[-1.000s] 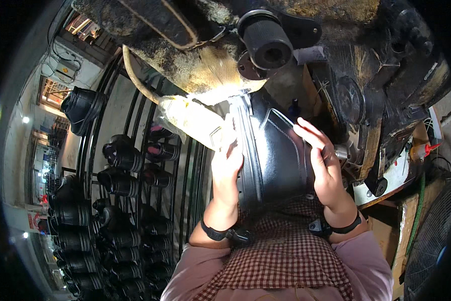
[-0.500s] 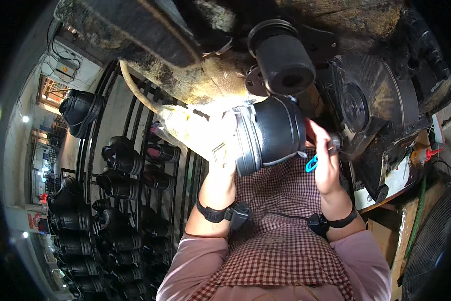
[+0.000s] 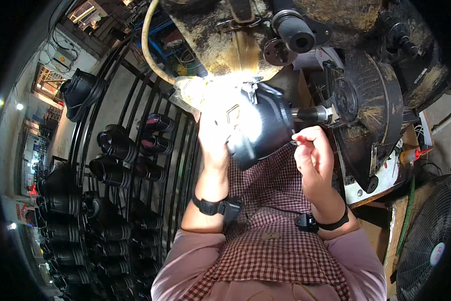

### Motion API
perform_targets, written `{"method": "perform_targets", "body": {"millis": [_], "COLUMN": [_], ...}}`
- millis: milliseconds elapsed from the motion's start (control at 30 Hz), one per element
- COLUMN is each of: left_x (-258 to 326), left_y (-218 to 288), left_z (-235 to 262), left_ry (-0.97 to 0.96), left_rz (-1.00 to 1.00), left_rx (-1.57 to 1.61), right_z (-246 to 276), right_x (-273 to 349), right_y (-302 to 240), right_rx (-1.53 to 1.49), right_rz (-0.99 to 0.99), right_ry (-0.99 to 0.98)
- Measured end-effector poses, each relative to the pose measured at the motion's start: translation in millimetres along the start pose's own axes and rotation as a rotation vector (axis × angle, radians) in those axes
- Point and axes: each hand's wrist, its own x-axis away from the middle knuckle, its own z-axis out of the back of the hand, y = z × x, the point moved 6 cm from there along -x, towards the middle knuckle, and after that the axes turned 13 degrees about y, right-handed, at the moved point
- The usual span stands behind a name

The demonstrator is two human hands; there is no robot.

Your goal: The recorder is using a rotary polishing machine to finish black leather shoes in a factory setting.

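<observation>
A black leather shoe [image 3: 271, 123] is under the bright lamp of a sewing machine [image 3: 245, 47], close to the machine's working parts. My left hand [image 3: 216, 138] is closed round the shoe's left side. Glare washes out its fingers and part of the shoe. At the shoe's right edge, my right hand [image 3: 317, 158] has thumb and forefinger pinched together. Something small and pale shows at those fingertips, too small to name. A metal shaft [image 3: 311, 114] passes just above the right hand.
A black rack [image 3: 135, 83] with several black shoes [image 3: 116, 143] stands to my left. On the right are a large dark machine wheel [image 3: 378, 105], a white tabletop [image 3: 386, 175], a bottle with a red nozzle [image 3: 411, 155] and a fan [image 3: 431, 241]. A pale hose [image 3: 147, 42] curves down at upper left.
The shoe has tilted and shifted slightly. My right hand has moved down from beside the shoe and now pinches at its edge. The blue item at that hand no longer shows.
</observation>
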Motion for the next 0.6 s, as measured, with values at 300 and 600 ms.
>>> {"method": "perform_targets", "body": {"millis": [300, 600], "left_x": [56, 49], "left_y": [1, -4], "left_z": [82, 101], "left_ry": [0.365, 0.285], "left_rz": [-0.36, 0.0], "left_rx": [-0.252, 0.624], "right_z": [-82, -77], "right_x": [0, -13], "right_y": [14, -19], "right_rx": [0.206, 0.247], "right_rz": [0.181, 0.51], "right_ry": [-0.093, -0.098]}}
